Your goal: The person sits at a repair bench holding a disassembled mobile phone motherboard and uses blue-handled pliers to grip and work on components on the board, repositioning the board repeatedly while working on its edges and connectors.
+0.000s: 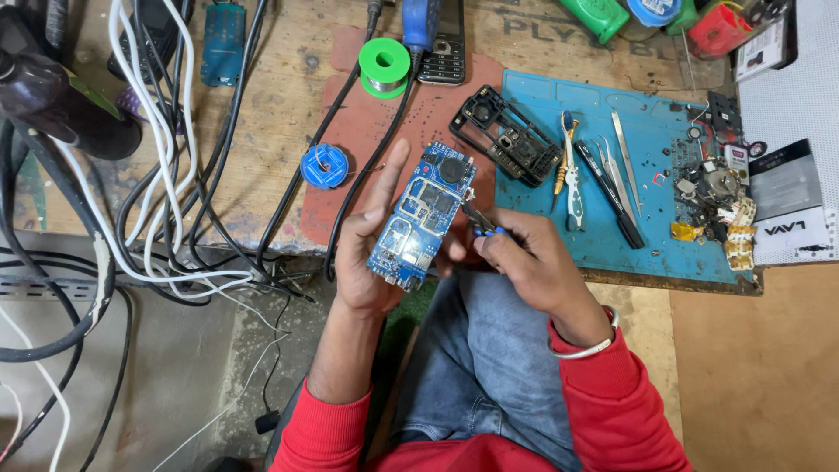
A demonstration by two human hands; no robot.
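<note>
Blue circuit board (422, 216): held upright over the lap, cradled in the left hand (371, 245), fingers wrapped behind it. Right hand (524, 258): pinching small blue-handled tweezers (479, 223), tip touching the board's edge. Beyond: black phone frame (507, 135) on blue mat (664, 236); green solder spool (384, 66).

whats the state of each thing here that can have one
blue phone circuit board: bare, out of its case, held in left hand
small blue-handled tool: gripped in right hand, tip at the board
black plastic phone frame: empty, lying on blue mat
green solder spool: lying flat
</note>
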